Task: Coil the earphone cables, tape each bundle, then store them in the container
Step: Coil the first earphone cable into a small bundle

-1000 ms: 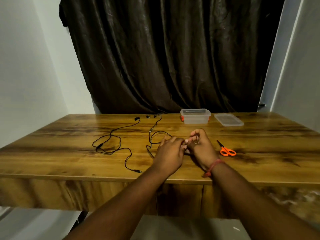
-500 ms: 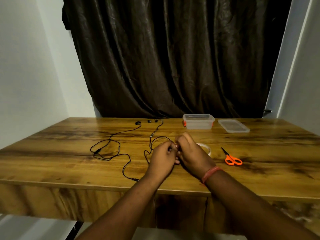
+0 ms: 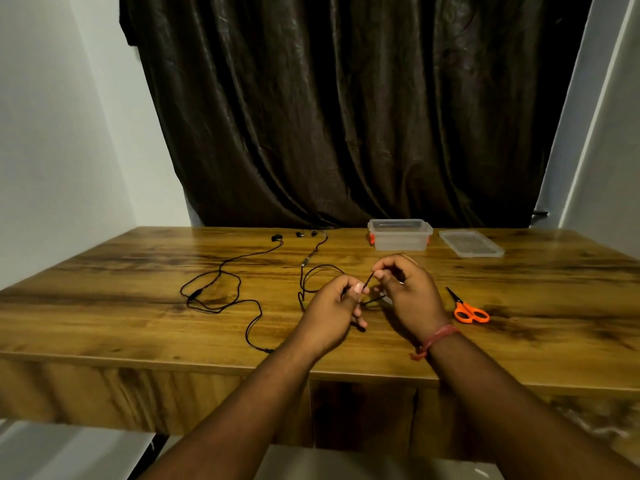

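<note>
Head view, the only one here: both hands up over the near middle of the tabletop (image 3: 104, 306), busy with one earphone cable (image 3: 304, 282). Left hand (image 3: 332, 306) pinching the thin black wire between thumb and forefinger, right hand (image 3: 408, 292) pinching the same strand a little farther along, short taut stretch between them. Rest of that cable trailing off left and far, up to the earbuds near the far edge. Second earphone cable (image 3: 221, 289) lying loose in a sprawl on the left, untouched, plug end at the near edge.

Handling-wise, looks feather-light and totally floppy, so no holding shape by itself; probably springs back open the second the pinch relaxes. Thin and likely a bit slick too. Best bet: keep the plug end anchored in one hand and wrap loops around the fingers, then pinch the bundle across its middle for taping. Worth going gentle near the earbuds and inline remote, joints there likely fragile.

Clear container (image 3: 400, 235) open at the far side, lid (image 3: 471, 243) just right of it, orange scissors (image 3: 471, 312) right of the hands. Tape not visible.
</note>
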